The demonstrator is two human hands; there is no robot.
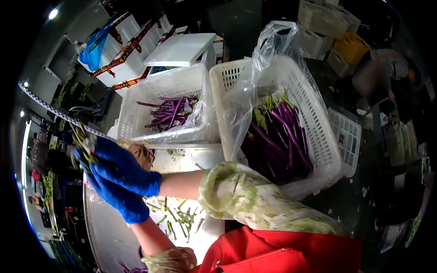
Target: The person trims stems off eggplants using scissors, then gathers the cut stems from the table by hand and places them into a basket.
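Both of my hands wear blue gloves and are pressed close together at the left, above a pale worktop (pixel 102 227). My right hand (pixel 120 168) is closed around a bunch of green stems (pixel 84 143), whose ends stick out past the fingertips. Just below it, my left hand (pixel 116 200) is closed against the same bunch; the palms and most of what they hold are hidden. Cut green stem pieces (pixel 182 220) lie scattered on the worktop under my arms. Part of some long purple eggplants (pixel 132 268) shows at the bottom edge.
A white crate (pixel 334 157) lined with clear plastic holds many long eggplants (pixel 284 132). Beside it, another lined crate (pixel 132 102) holds fewer eggplants (pixel 170 111). White foam boxes (pixel 123 50) are stacked behind. Another person (pixel 387 68) bends at the far right, near a yellow crate (pixel 353 48).
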